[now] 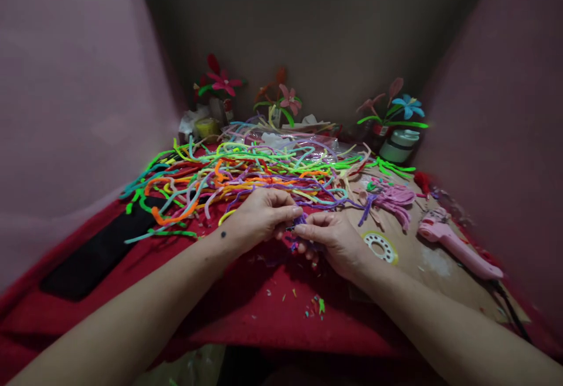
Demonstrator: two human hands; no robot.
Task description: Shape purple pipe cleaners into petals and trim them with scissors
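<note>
My left hand is closed in a pinch over the red cloth, its thumb and fingertips at a small bunch of purple pipe cleaner. My right hand meets it from the other side, thumb and forefinger pressed together on the same bunch. A small dark, shiny bit shows between the fingertips, too small to name. Fingers cover most of the bunch. Just beyond both hands spreads a heap of loose pipe cleaners in many colours. Right of my right hand lies a bundle of pink-purple pipe cleaners.
A pink glue gun rests on a brown board at right, near a white ring with holes. At left lies a black flat slab. Pipe-cleaner flowers and a pale green jar stand at the back.
</note>
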